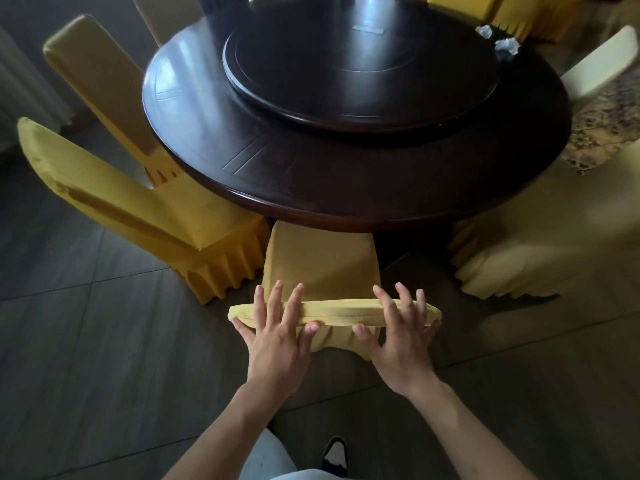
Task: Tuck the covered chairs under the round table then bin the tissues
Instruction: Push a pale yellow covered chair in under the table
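Observation:
A chair in a yellow cover stands right in front of me, its seat under the near edge of the dark round table. Both my hands rest on top of its backrest. My left hand lies with straight, spread fingers over the top edge, thumb at the near side. My right hand lies the same way further right. Two crumpled white tissues sit on the table's far right rim.
A raised turntable fills the table's middle. Two yellow-covered chairs stand at the left, seats partly under the table. A cream-covered chair stands at the right, another beyond it. More chairs line the far side. Patterned rug at right.

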